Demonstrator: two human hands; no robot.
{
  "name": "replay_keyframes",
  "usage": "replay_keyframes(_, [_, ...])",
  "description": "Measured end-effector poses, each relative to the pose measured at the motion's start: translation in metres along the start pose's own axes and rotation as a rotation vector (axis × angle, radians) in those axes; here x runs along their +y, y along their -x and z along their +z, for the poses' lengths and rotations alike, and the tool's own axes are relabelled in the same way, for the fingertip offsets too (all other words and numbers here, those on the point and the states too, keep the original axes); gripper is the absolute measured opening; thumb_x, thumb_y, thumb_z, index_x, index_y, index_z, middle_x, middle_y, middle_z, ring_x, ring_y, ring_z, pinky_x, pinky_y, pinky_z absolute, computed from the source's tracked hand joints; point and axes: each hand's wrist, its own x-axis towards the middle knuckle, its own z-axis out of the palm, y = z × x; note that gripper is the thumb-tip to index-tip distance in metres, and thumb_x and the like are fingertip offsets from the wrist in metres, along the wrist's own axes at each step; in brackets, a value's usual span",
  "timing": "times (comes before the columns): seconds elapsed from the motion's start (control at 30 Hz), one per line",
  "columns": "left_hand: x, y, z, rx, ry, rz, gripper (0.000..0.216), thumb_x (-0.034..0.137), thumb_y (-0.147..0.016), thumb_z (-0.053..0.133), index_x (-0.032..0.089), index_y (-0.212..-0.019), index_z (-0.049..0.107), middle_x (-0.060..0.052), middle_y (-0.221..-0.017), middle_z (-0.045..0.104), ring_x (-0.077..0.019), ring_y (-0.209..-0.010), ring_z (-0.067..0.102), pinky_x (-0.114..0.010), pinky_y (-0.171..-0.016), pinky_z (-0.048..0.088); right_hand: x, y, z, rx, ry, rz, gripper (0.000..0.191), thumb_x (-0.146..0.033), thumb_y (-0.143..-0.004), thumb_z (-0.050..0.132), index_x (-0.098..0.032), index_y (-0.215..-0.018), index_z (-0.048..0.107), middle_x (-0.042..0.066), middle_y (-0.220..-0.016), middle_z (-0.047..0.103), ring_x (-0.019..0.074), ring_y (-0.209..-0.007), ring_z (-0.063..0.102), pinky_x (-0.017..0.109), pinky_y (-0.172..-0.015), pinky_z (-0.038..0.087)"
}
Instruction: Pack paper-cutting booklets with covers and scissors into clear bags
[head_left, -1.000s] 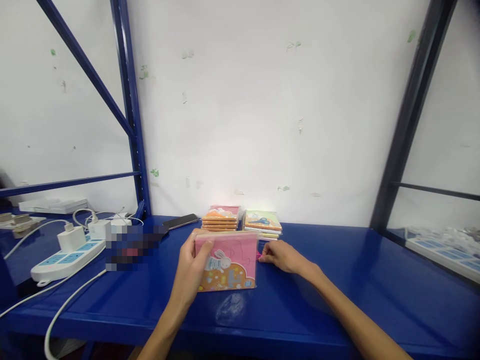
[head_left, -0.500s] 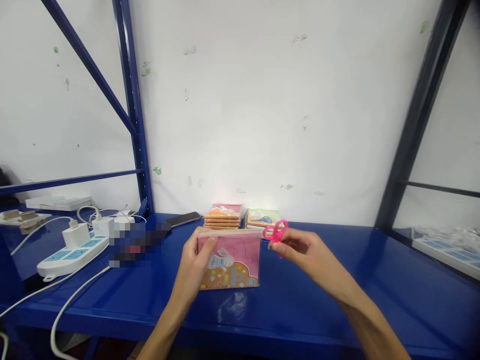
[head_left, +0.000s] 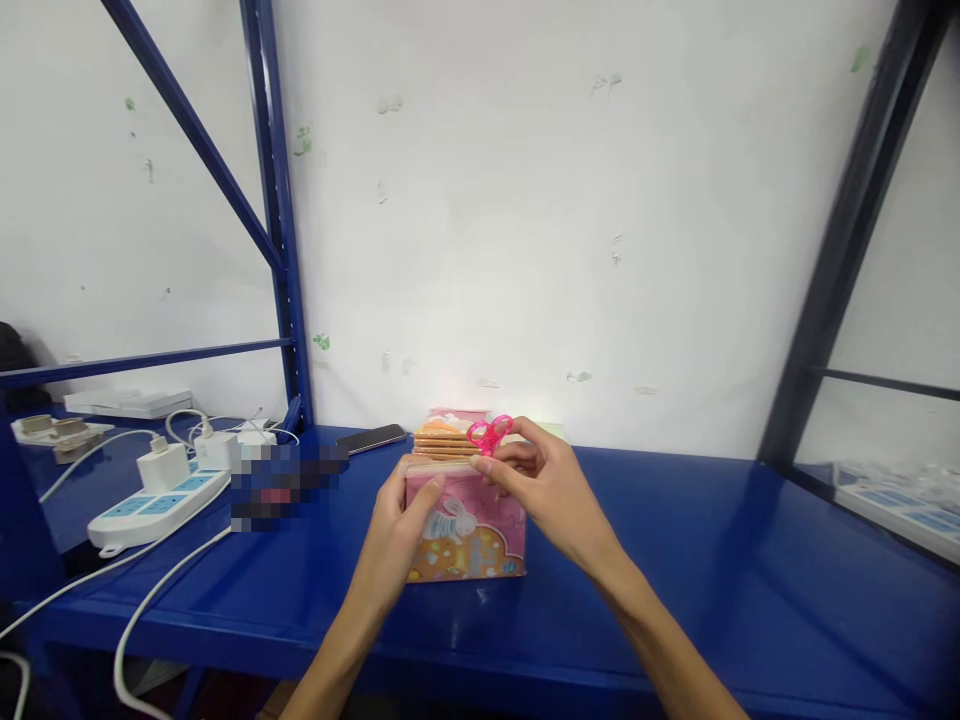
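My left hand (head_left: pixel 401 520) is closed on the left side of a pink and orange picture packet (head_left: pixel 469 540) with a rabbit on its front, thumb in front. The packet stands upright at the table's front part, its top edge facing up. My right hand (head_left: pixel 536 480) pinches a small pair of pink scissors (head_left: pixel 491 435) at the packet's top edge. Their looped handles point up; the blades are hidden behind the fingers and packet. Behind, a stack of similar packets (head_left: pixel 448 440) lies flat. Another pile to its right is mostly covered by my right hand.
On the blue table (head_left: pixel 675 560) a dark phone (head_left: pixel 371 438) lies near the wall. At left are a white power strip (head_left: pixel 161 510) with plugged-in chargers and loose white cables (head_left: pixel 142 610). Blue metal posts (head_left: pixel 281 220) rise on both sides.
My right hand has moved left with the pink scissors, from beside the packet to its top edge. My left hand keeps its hold on the packet. The view has shifted slightly.
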Motion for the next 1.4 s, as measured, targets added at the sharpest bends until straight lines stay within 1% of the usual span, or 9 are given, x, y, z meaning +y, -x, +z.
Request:
replay_keyframes(0.07, [0.0, 0.0, 0.0, -0.005, -0.005, 0.003, 0.022, 0.04, -0.088, 0.065, 0.02, -0.096, 0.068, -0.001, -0.091, 0.066, -0.0221, -0.087, 0.061, -0.031, -0.084, 0.047, -0.002, -0.001, 0.004, -0.005, 0.024, -0.018, 0.026, -0.042, -0.083, 0.079, -0.022, -0.087, 0.063, 0.0, -0.078, 0.075, 0.0186, -0.076, 0.072, 0.027, -0.065, 0.054])
replay_keyframes(0.17, [0.0, 0.0, 0.0, -0.012, -0.026, 0.024, 0.021, 0.038, -0.089, 0.063, 0.02, -0.099, 0.067, -0.003, -0.098, 0.067, -0.0242, -0.096, 0.061, -0.032, -0.088, 0.046, -0.003, -0.001, 0.008, -0.038, 0.061, -0.01, 0.025, -0.043, -0.085, 0.077, -0.022, -0.092, 0.068, 0.002, -0.085, 0.078, 0.0211, -0.083, 0.075, 0.028, -0.07, 0.058])
replay_keyframes(0.37, [-0.002, 0.0, -0.003, -0.024, -0.043, 0.028, 0.021, 0.037, -0.089, 0.061, 0.019, -0.099, 0.065, -0.002, -0.095, 0.064, -0.022, -0.092, 0.059, -0.032, -0.09, 0.045, 0.0, 0.003, 0.009, -0.056, 0.234, 0.044, 0.023, -0.043, -0.089, 0.072, -0.022, -0.098, 0.07, -0.001, -0.069, 0.073, 0.0163, -0.052, 0.066, 0.027, -0.053, 0.052])
replay_keyframes(0.47, [-0.001, 0.0, -0.002, -0.019, -0.04, 0.014, 0.023, 0.038, -0.09, 0.06, 0.019, -0.101, 0.065, -0.003, -0.098, 0.065, -0.0226, -0.094, 0.059, -0.033, -0.09, 0.045, 0.001, 0.004, 0.007, -0.065, 0.25, 0.034, 0.021, -0.043, -0.093, 0.067, -0.024, -0.102, 0.067, -0.002, -0.072, 0.072, 0.0145, -0.048, 0.064, 0.026, -0.049, 0.048])
replay_keyframes(0.57, [0.0, 0.0, -0.001, -0.024, -0.03, 0.012, 0.025, 0.039, -0.09, 0.06, 0.018, -0.103, 0.065, -0.004, -0.1, 0.066, -0.0237, -0.097, 0.06, -0.033, -0.09, 0.045, 0.002, 0.005, 0.005, -0.08, 0.295, 0.019, 0.016, -0.041, -0.098, 0.06, -0.026, -0.101, 0.065, -0.005, -0.066, 0.068, 0.0139, -0.047, 0.063, 0.024, -0.049, 0.047])
replay_keyframes(0.77, [-0.002, -0.001, -0.002, -0.017, -0.024, 0.019, 0.02, 0.036, -0.088, 0.061, 0.019, -0.098, 0.064, -0.002, -0.094, 0.064, -0.0223, -0.093, 0.058, -0.032, -0.088, 0.045, 0.005, 0.008, 0.006, -0.104, 0.57, -0.116, 0.026, -0.041, -0.101, 0.055, -0.024, -0.087, 0.069, 0.0, -0.077, 0.072, 0.0163, -0.063, 0.066, 0.026, -0.056, 0.046])
replay_keyframes(0.87, [-0.002, 0.0, -0.002, -0.016, -0.022, 0.021, 0.018, 0.035, -0.088, 0.061, 0.019, -0.097, 0.063, -0.001, -0.094, 0.064, -0.0216, -0.092, 0.057, -0.03, -0.087, 0.045, 0.007, 0.01, 0.006, -0.098, 0.644, -0.131, 0.021, -0.037, -0.1, 0.057, -0.024, -0.093, 0.072, 0.0, -0.083, 0.075, 0.0178, -0.069, 0.068, 0.028, -0.06, 0.047])
replay_keyframes(1.0, [-0.001, -0.001, 0.0, -0.012, -0.011, 0.006, 0.017, 0.035, -0.088, 0.061, 0.02, -0.095, 0.062, 0.001, -0.09, 0.064, -0.0199, -0.087, 0.056, -0.028, -0.084, 0.045, 0.008, 0.012, 0.005, -0.081, 0.671, -0.091, 0.019, -0.036, -0.1, 0.056, -0.026, -0.109, 0.069, 0.0, -0.081, 0.075, 0.0187, -0.067, 0.068, 0.028, -0.058, 0.046])
replay_keyframes(1.4, [0.0, 0.0, 0.001, -0.015, 0.002, -0.004, 0.015, 0.033, -0.089, 0.06, 0.02, -0.096, 0.064, 0.0, -0.091, 0.066, -0.0205, -0.089, 0.057, -0.029, -0.086, 0.044, 0.01, 0.012, 0.001, -0.064, 0.645, -0.149, 0.017, -0.032, -0.098, 0.061, -0.029, -0.109, 0.073, 0.0, -0.097, 0.079, 0.019, -0.077, 0.071, 0.031, -0.07, 0.052])
